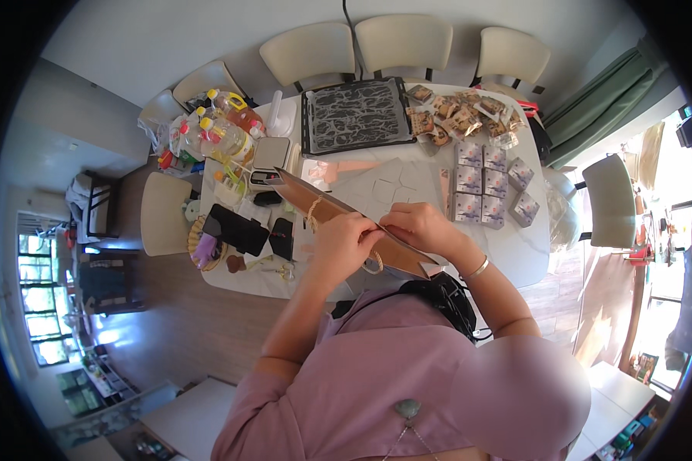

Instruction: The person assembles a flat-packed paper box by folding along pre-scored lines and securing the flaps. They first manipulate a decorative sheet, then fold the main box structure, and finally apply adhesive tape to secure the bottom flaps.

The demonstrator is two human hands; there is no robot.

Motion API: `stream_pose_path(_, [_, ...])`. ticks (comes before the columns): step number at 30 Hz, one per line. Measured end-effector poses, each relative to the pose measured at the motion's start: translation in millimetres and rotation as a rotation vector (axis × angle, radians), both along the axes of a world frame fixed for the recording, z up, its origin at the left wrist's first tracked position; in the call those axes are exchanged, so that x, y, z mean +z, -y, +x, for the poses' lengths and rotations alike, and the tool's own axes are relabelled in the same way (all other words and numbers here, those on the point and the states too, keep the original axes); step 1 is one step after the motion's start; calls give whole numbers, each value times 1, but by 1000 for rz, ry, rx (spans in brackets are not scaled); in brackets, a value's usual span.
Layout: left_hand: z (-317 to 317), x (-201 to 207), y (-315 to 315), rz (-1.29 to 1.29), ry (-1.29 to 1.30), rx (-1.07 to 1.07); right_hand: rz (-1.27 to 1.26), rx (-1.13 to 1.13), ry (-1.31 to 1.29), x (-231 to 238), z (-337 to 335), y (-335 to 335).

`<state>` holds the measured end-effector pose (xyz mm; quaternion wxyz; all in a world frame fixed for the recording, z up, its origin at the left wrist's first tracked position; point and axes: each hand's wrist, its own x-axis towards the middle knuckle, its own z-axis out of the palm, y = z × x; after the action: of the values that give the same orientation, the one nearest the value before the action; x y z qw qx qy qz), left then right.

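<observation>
A paper gift bag (404, 256) with a brown inside and twisted rope handles (312, 211) stretches slantwise across the near side of the table, close to my body. My left hand (344, 241) is closed at the bag's mouth, its fingers bent inward over the opening. Fingertips of my right hand (418, 228) pinch the far rim of the bag, a little to the right of the left hand. Both hands almost meet at the middle of the opening. Beyond the bag lie flat pale sheets (396, 184) with line patterns. The bag's bottom is hidden.
Several small printed boxes (467, 181) stand in rows at the right. Wrapped packets (457, 119) are heaped behind them. A black baking tray (354, 115) lies at the back. Bottles (234, 140), a kitchen scale (272, 154) and a black tablet-like device (236, 229) crowd the left. Chairs (404, 38) surround the table.
</observation>
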<state>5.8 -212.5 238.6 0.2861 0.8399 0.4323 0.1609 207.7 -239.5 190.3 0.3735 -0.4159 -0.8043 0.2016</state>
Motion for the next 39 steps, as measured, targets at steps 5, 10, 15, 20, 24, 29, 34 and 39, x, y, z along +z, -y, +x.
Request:
stream_pose_path(5, [-3,-4,0,79,-23,-6,-222,94,-329,-4,1,-5])
stream_pose_path(10, [-7,-2,-3,124,-25,-98,-372,137,-407,-12,0,-6])
stream_pose_path(15, [-13,-5,-8,120,89,-186,-514,45,-326,23,-2,7])
stream_pose_path(20, [-18,27,-10,-784,353,-41,-315,-144,-71,9,-9,12])
stream_pose_path(24, [-35,55,-26,-687,428,-134,-320,-204,-89,37,-18,16])
stream_pose_path(29, [-11,88,-36,245,299,-169,-174,9,-309,35,-23,10])
stream_pose_path(34, [0,33,-48,591,312,3,-771,92,-765,16,-28,-1])
stream_pose_path(39, [-25,6,-22,520,217,-204,-1098,-136,-1087,-6,-6,-11])
